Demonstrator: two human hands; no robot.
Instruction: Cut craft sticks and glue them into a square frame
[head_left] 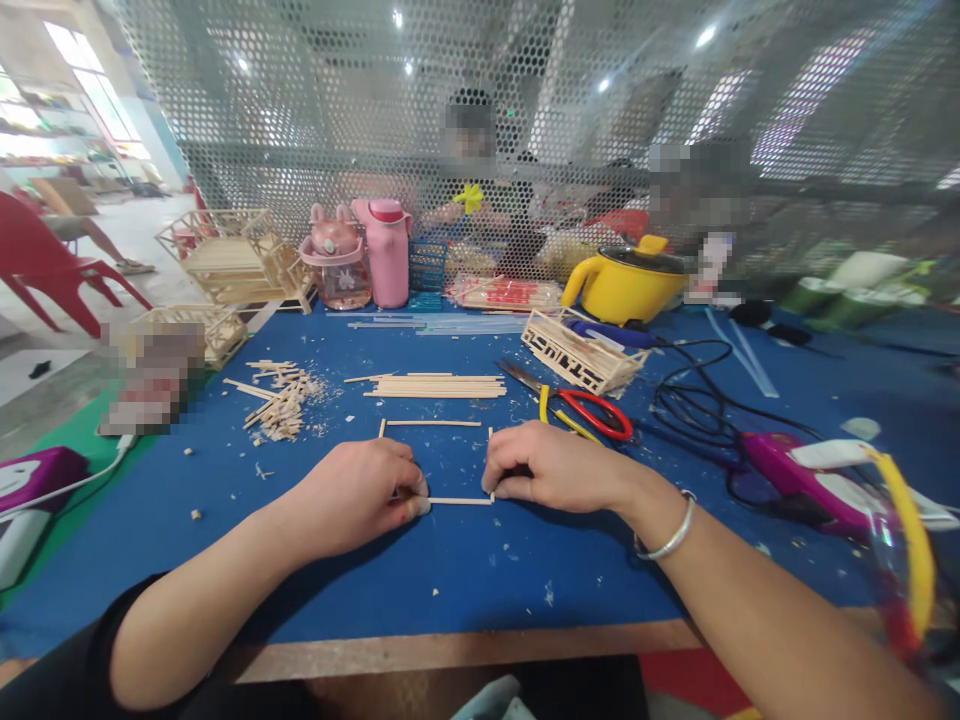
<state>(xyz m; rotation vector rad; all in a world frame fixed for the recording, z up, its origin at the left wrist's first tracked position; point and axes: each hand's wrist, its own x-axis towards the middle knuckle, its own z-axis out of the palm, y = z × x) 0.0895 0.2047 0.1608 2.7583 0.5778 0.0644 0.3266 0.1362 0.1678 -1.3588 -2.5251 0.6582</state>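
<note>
Two hands, apart: left hand (367, 490) pinched the near side of one rectangular wooden-stick outline (433, 423); right hand (555, 465) gripped its near right corner. Outline lay flat on the counter (487, 580), frame centre, between both hands. One row of loose sticks (439, 386) sat above; count uncertain. Red print on one packet (510, 292), upper centre: illegible.

The sticks (461, 501) are pale tan, the tabletop (337, 600) blue.

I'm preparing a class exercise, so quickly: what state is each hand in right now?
Left hand: closed, holding the near wooden stick.
Right hand: curled, at that stick's right end; whether it grips anything cannot be told.
</note>
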